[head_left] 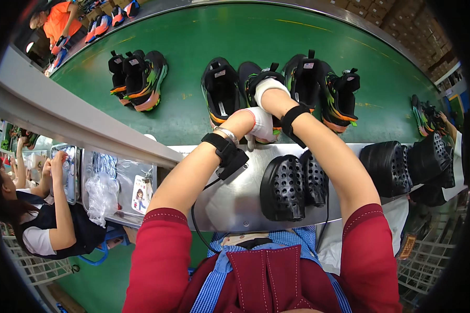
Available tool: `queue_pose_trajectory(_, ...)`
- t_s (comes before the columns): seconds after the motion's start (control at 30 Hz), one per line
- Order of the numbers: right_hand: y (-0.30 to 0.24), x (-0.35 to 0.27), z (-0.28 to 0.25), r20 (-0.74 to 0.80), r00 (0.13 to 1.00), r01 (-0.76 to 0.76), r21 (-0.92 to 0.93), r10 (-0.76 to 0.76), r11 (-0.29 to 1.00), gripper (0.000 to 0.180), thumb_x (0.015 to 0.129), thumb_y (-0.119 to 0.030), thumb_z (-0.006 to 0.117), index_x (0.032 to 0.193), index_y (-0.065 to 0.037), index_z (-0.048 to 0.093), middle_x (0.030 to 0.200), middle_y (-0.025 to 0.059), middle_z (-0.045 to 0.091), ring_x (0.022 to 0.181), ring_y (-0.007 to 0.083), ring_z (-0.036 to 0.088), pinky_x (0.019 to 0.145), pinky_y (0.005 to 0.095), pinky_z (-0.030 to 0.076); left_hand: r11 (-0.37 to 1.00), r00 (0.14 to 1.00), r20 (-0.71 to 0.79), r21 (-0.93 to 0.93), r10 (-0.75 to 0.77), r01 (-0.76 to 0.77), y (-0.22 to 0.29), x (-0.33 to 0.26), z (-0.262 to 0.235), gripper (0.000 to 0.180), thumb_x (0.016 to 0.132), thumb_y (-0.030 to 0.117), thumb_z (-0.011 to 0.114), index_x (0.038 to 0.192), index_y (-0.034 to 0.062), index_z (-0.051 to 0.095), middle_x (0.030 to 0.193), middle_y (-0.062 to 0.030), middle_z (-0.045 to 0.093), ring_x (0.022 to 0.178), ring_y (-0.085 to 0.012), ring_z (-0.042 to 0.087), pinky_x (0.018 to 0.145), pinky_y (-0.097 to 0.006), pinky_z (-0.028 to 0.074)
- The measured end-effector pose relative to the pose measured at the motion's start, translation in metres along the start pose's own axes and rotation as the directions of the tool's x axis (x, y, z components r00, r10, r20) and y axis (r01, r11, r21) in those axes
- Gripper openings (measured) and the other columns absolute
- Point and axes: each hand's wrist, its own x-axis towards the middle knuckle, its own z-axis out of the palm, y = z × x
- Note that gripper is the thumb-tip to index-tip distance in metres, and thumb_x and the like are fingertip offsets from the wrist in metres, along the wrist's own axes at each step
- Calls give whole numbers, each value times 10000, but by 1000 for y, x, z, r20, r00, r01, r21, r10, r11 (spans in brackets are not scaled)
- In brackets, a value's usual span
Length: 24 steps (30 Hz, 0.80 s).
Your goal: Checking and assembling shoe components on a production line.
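Black sneakers with orange and green soles stand on the green work surface in front of me. My left hand (263, 124), in a white glove, curls round the lower end of one sneaker (249, 73), its thumb pointing down toward the metal edge. Higher up on the same sneaker is my right hand (271, 86), also gloved, closed at the shoe's opening. Its fingertips are hidden by the hand and the shoe. One sneaker (220, 88) stands just left of my hands; two more, a sneaker (302, 78) and a tilted sneaker (339, 94), stand to the right.
Black perforated foot-shaped blocks (288, 189) rest on the metal ledge (222, 206), with more blocks (385, 168) at its right. Several sneakers (141, 81) are grouped far left beyond a pale beam (78, 115). Co-workers sit at left (52, 219) and stand at far left (61, 23).
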Motion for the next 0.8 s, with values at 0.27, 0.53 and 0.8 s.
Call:
queue_pose_trajectory(0.27, -31, -57, -76, -65, 980, -176, 178, 190, 968, 236, 746, -67, 668, 974, -49, 723, 1050, 189, 681, 984, 317, 670, 822, 383, 549, 996, 999, 43, -92, -19, 23, -12, -11, -4, 376, 799, 445, 633, 795, 69, 618, 746, -103, 708, 653, -198, 716, 570, -268, 536)
queue_pose_trajectory(0.53, -33, -58, -98, -31, 993, -109, 172, 116, 979, 225, 691, -34, 716, 911, -70, 740, 970, 178, 703, 916, 324, 692, 766, 382, 563, 993, 993, 44, -33, -110, 112, -3, -12, -6, 437, 827, 470, 593, 926, 49, 660, 874, -122, 714, 612, -230, 679, 616, -288, 542)
queue_pose_trajectory(0.8, -27, -57, -82, -72, 972, -203, 225, 224, 953, 220, 758, -69, 657, 965, -84, 729, 963, 157, 705, 928, 314, 686, 785, 391, 556, 989, 989, 24, -45, -143, 144, 3, -8, -3, 326, 798, 402, 630, 987, 141, 679, 886, -76, 702, 665, -249, 674, 619, -326, 567)
